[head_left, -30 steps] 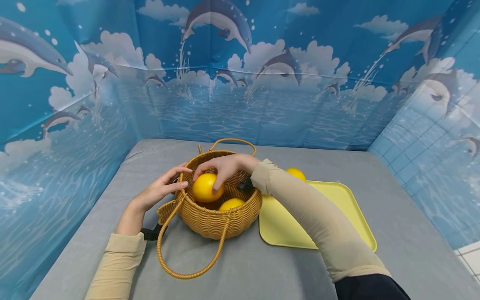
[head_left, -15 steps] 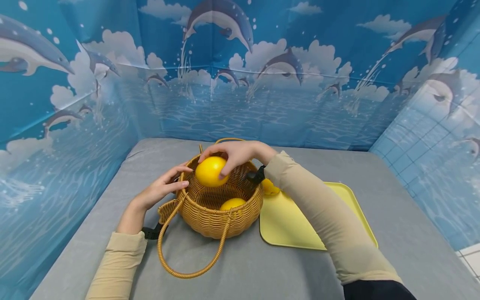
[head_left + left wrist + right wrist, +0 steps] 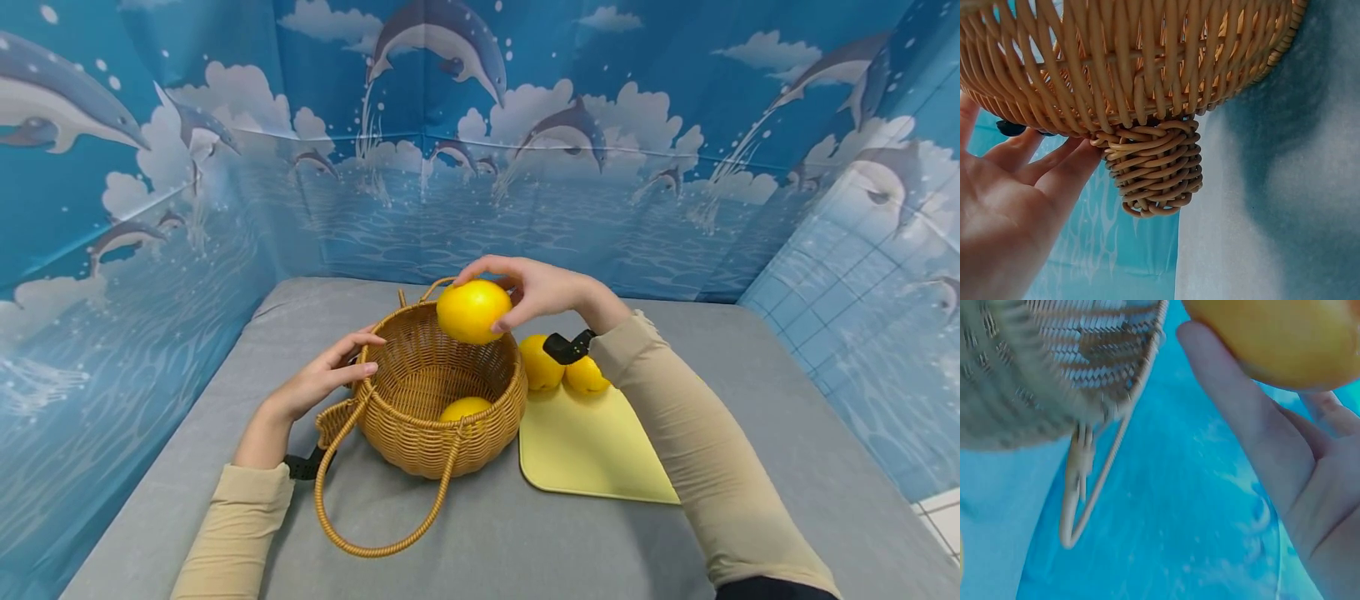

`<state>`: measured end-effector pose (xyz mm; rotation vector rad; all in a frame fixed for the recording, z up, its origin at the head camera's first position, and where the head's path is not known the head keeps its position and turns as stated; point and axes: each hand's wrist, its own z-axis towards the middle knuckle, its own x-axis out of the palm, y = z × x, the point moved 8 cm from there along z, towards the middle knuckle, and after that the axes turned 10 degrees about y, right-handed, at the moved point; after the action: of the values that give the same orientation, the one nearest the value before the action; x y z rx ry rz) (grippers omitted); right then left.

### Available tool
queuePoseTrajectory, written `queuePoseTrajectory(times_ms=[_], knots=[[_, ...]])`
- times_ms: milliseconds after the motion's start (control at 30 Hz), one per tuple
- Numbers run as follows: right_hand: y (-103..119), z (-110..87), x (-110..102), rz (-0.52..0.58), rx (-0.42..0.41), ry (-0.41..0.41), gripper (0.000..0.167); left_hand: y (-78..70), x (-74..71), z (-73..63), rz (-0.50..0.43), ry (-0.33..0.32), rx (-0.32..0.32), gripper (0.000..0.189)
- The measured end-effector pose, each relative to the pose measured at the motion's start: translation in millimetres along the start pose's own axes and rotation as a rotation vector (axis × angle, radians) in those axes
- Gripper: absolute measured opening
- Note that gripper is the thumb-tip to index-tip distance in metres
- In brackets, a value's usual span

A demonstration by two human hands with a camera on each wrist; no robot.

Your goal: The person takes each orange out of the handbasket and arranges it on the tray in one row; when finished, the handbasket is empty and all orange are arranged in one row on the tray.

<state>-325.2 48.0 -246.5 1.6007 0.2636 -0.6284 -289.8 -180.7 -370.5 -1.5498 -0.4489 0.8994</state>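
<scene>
My right hand (image 3: 547,292) holds a smooth, rounded yellow fruit (image 3: 472,312) between thumb and fingers, over the right rear rim of the wicker basket (image 3: 442,446). In the right wrist view the same fruit (image 3: 1285,340) rests against the thumb and fingers, apart from the basket. A second yellow fruit (image 3: 465,408) lies inside the basket, partly hidden by its near rim. At the basket's left side my left hand (image 3: 322,379) rests with thumb and fingertips on the rim. The left wrist view shows straight fingers (image 3: 1072,165) touching the woven side by a stubby wicker projection (image 3: 1154,169).
A yellow tray (image 3: 592,454) lies right of the basket, partly covered by the right forearm. Two more yellow fruits (image 3: 542,364) sit at its far left corner. One basket handle (image 3: 375,552) droops toward the front; the other (image 3: 438,286) stands behind. Dolphin-print curtains (image 3: 480,208) enclose the grey surface.
My right hand has lifted the yellow fruit from inside the basket, up and to the right over the rim. The fruits on the tray now show more. My left hand has stayed put.
</scene>
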Motion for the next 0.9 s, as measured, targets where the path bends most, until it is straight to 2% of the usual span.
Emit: queuePoseTrajectory(times_ms=[233,333,633,733,900], knots=[[-2.7,-63.3,-13.3,-0.006,-0.042,-0.257,0.064,0.3,0.6,-0.1,0.0,0.0,-0.001,0.05],[-8.8,-90.1,-15.5,-0.007,-0.063,-0.338,0.065,0.1,0.7,-0.7,0.002,-0.001,0.0,0.049],[-27.6,-161.2,-0.5,0.139,-0.21,-0.552,0.066,-0.9,0.7,0.4,0.005,-0.001,0.013,0.049],[-37.5,-180.9,5.9,0.161,-0.209,-0.633,0.065,-0.8,0.6,0.6,0.006,0.0,0.012,0.049],[-57.4,-208.4,14.9,0.17,-0.134,-0.758,0.065,-0.3,0.9,-0.1,0.007,-0.001,0.004,0.049]])
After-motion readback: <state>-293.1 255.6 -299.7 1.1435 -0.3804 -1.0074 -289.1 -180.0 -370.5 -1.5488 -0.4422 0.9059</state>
